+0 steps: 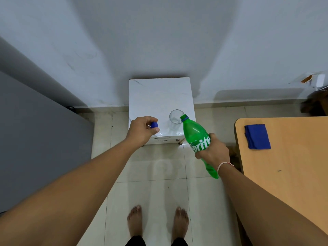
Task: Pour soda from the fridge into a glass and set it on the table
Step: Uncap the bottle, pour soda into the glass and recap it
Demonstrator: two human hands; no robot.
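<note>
Two hands are busy: your right hand [212, 150] grips the bottle [197, 137], tilted, its open mouth at the rim of the glass [174, 118]. Your left hand [142, 131] pinches the cap [154, 125] beside it. Tip too fast and soda may overshoot. Beyond your right fingers, a cloth [257, 136] lies on the table [292, 166].

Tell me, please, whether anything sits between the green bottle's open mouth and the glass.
Nothing visible does: the green plastic Sprite bottle tilts its uncapped mouth right at the clear drinking glass; its blue cap is off to the side.
</note>
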